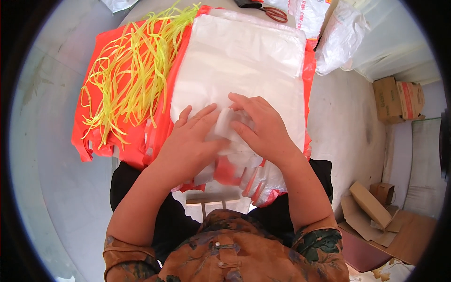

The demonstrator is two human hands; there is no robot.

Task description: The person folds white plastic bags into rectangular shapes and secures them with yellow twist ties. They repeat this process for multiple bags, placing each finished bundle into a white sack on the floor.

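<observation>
A pile of translucent white plastic bags (pixel 239 51) lies in front of me over red plastic (pixel 307 70). My left hand (pixel 195 136) rests on the pile with its fingers spread, its thumb blurred beside a folded part of the plastic. Just to its right, my right hand (pixel 258 127) has curled fingers and thumb on that bunched, folded translucent plastic (pixel 224 122), which hangs toward the near edge with some red showing through. At the left, a heap of yellow strips (pixel 131 80) lies on red plastic bags (pixel 103 44).
Red-handled scissors (pixel 275 15) lie at the back edge, near white sacks (pixel 340 40). Cardboard boxes (pixel 387 98) stand on the right. More cardboard (pixel 369 207) lies at the lower right. A wooden bar (pixel 212 198) shows below the pile, between my legs.
</observation>
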